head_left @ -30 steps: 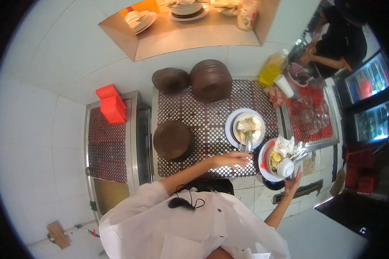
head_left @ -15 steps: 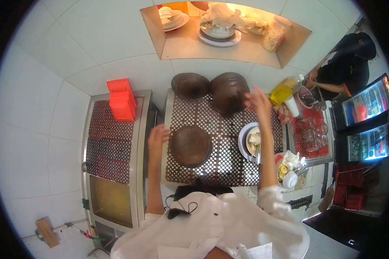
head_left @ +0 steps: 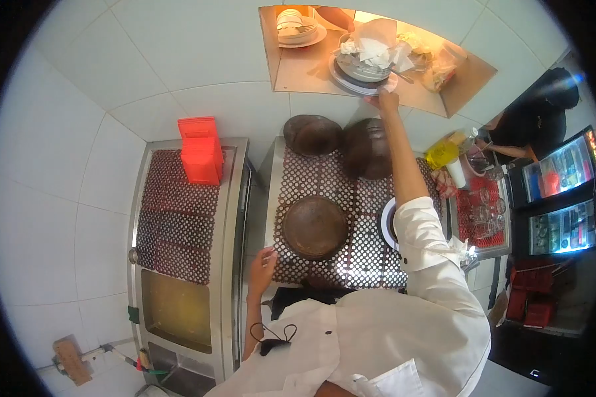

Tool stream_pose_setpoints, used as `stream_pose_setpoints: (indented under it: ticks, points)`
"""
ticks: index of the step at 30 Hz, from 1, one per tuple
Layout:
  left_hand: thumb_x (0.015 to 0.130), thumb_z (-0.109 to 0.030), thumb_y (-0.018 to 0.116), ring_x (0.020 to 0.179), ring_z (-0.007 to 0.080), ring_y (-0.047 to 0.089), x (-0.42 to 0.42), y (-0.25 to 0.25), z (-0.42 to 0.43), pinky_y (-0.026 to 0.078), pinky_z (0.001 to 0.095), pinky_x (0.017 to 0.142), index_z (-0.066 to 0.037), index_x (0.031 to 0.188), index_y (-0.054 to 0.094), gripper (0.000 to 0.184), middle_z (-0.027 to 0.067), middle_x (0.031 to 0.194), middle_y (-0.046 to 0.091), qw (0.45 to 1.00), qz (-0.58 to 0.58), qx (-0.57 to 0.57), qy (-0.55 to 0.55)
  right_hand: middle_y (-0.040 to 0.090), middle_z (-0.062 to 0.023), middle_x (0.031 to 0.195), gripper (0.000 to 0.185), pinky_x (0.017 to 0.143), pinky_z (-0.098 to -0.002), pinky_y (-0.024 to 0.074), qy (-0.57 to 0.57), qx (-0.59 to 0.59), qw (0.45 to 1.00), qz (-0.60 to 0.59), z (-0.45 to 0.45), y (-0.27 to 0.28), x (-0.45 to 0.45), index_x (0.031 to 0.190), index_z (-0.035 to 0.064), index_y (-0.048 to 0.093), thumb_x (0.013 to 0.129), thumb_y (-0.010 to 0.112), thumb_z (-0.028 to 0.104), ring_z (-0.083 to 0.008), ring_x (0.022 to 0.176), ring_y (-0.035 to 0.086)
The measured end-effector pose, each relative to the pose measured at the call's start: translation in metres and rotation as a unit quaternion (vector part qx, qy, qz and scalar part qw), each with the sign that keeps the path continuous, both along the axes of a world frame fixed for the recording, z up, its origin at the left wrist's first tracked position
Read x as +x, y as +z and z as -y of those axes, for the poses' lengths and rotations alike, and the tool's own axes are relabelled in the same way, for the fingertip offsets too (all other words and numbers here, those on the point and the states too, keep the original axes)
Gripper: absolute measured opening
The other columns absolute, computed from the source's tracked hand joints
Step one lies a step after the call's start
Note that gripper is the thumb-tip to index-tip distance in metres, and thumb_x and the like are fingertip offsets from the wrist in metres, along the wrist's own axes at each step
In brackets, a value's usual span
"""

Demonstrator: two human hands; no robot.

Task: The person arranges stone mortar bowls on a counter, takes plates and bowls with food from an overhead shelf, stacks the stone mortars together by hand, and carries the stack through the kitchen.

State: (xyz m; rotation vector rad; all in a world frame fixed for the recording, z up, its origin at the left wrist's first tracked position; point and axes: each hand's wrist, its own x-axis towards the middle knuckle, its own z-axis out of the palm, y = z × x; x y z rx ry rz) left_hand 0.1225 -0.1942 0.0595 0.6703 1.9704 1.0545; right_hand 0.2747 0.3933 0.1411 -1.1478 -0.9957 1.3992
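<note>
My right hand (head_left: 385, 100) reaches up to the wall opening, its fingers closed on the front edge of a white plate (head_left: 354, 85). On that plate rest stacked dishes (head_left: 365, 66) topped with crumpled napkins. My left hand (head_left: 265, 259) is low at the left edge of the mat-covered table (head_left: 371, 264), fingers loosely curled, holding nothing that shows. Close to it lies a round brown stack (head_left: 314, 227). Behind my right sleeve, a white plate (head_left: 387, 225) is mostly hidden.
Dark bowls (head_left: 312, 135) stand at the table's back, near a bottle of yellow liquid (head_left: 444, 152). Red holders (head_left: 201, 155) are on the left counter (head_left: 235, 198). Glasses (head_left: 487, 215) sit at right. A co-worker (head_left: 540, 122) stands beyond; another person's hand (head_left: 336, 17) shows inside the opening.
My right hand has risen from over the table to the plate in the opening and taken hold of its edge. My left hand has moved down. The view has shifted.
</note>
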Motion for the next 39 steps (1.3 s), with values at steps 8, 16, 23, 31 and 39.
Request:
stream_pose_setpoints:
  ticks: [8, 16, 23, 31, 39]
  points:
    - [0.099, -0.027, 0.065, 0.105, 0.025, 0.07, -0.031, -0.011, -0.005, 0.055, 0.0352, 0.089, -0.004, 0.133, 0.061, 0.041, 0.0172, 0.121, 0.07, 0.993, -0.087, 0.021, -0.078, 0.07, -0.027, 0.108, 0.044, 0.069, -0.0413, 0.0666, 0.062, -0.012, 0.998, -0.004, 0.029, 0.006, 0.036, 0.124, -0.0144, 0.053, 0.105, 0.05, 0.025, -0.0354, 0.086, 0.075]
    - [0.099, -0.015, 0.065, 0.107, 0.0243, 0.069, -0.018, 0.018, -0.038, 0.055, 0.0353, 0.093, -0.003, 0.129, 0.065, 0.032, 0.0153, 0.12, 0.071, 0.988, -0.058, 0.119, -0.081, 0.073, -0.0163, 0.119, 0.048, 0.083, -0.0365, 0.0577, 0.221, 0.064, 0.601, 0.766, 0.035, -0.146, 0.208, 0.132, -0.0051, 0.061, 0.087, 0.057, 0.011, -0.0284, 0.095, 0.071]
    - [0.1, -0.012, 0.063, 0.112, 0.0233, 0.069, 0.025, 0.067, -0.213, 0.053, 0.0328, 0.095, 0.002, 0.122, 0.068, 0.026, 0.0146, 0.119, 0.073, 0.942, -0.034, 0.237, -0.235, 0.075, -0.0203, 0.096, 0.028, 0.088, -0.0418, 0.0522, 0.006, 0.212, 0.881, 0.423, 0.06, -0.122, 0.183, 0.114, 0.0042, 0.074, 0.096, 0.056, 0.017, -0.0312, 0.095, 0.071]
    - [0.083, -0.044, 0.083, 0.14, 0.0358, 0.048, -0.052, -0.029, -0.348, 0.043, 0.047, 0.111, 0.006, 0.146, 0.044, 0.089, 0.0282, 0.15, 0.047, 0.954, -0.27, 0.125, -0.035, 0.074, -0.012, 0.1, 0.043, 0.081, -0.0334, 0.0554, 0.061, 0.315, 0.92, 0.224, 0.17, -0.113, 0.074, 0.121, 0.0014, 0.067, 0.086, 0.046, -0.011, -0.0218, 0.085, 0.07]
    - [0.058, -0.045, 0.1, 0.15, 0.0409, 0.025, -0.132, -0.097, -0.4, 0.026, 0.0471, 0.124, 0.011, 0.155, 0.001, 0.15, 0.0317, 0.157, 0.025, 0.968, -0.112, 0.094, -0.202, 0.043, -0.0266, 0.15, 0.073, 0.119, -0.0464, 0.0334, 0.109, 0.266, 0.895, 0.341, 0.147, -0.122, -0.039, 0.149, -0.0054, 0.037, 0.083, 0.07, -0.001, -0.0443, 0.141, 0.039]
